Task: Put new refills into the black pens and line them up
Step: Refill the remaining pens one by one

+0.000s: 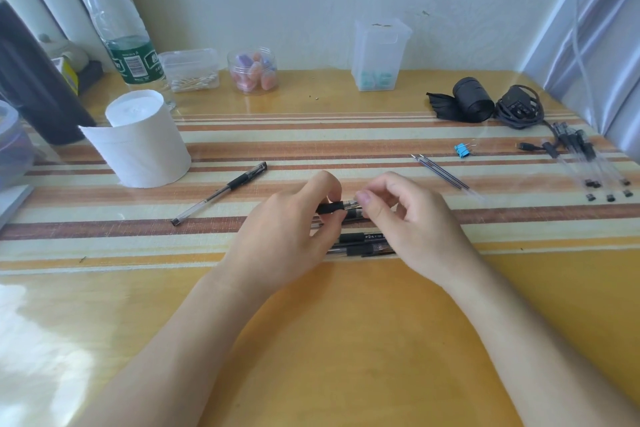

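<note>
While held level above the bench (346,322), pen (332,208): long axis left to right, black sleeve leftward. Left grip (287,229) pinches the black end; right grip (412,218) pinches the clear end. More pens (363,239) lie directly beneath.

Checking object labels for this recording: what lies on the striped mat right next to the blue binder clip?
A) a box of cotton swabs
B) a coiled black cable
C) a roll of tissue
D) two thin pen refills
D: two thin refills lie side by side on the striped mat, just left of the blue binder clip and slightly nearer the person.
</note>
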